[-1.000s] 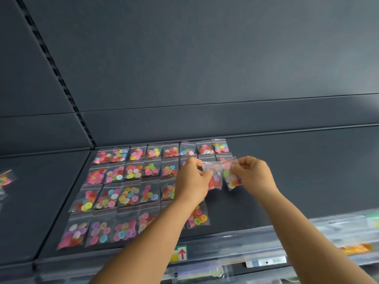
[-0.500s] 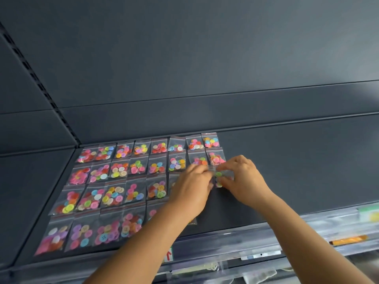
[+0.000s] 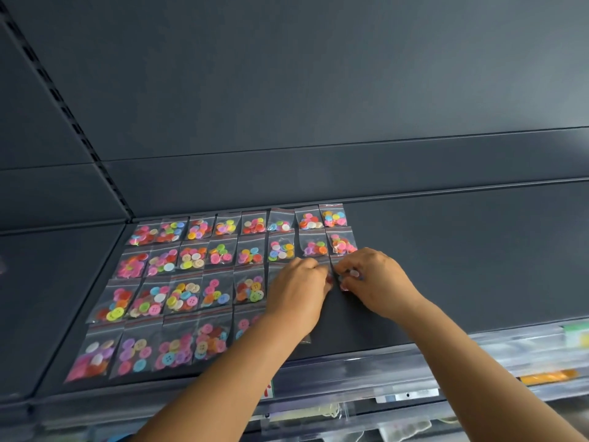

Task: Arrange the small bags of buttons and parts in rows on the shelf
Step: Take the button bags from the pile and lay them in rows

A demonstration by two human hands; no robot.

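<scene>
Both bare forearms are reaching forward and upward, converging toward the middle. The left hand (image 3: 298, 290) is lying knuckles-up with its fingers curling down and its fingertips hidden beneath. The right hand (image 3: 374, 282) is sitting just beside it, almost touching, palm down, with its fingers bending inward toward the left hand's fingertips.

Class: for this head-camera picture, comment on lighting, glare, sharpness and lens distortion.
Head view: soft, even light on the dark shelf; faint sheen on the button bags; wide-angle bending of shelf lines; left hand and right hand fairly sharp; clear bins at bottom edge blurred.
</scene>
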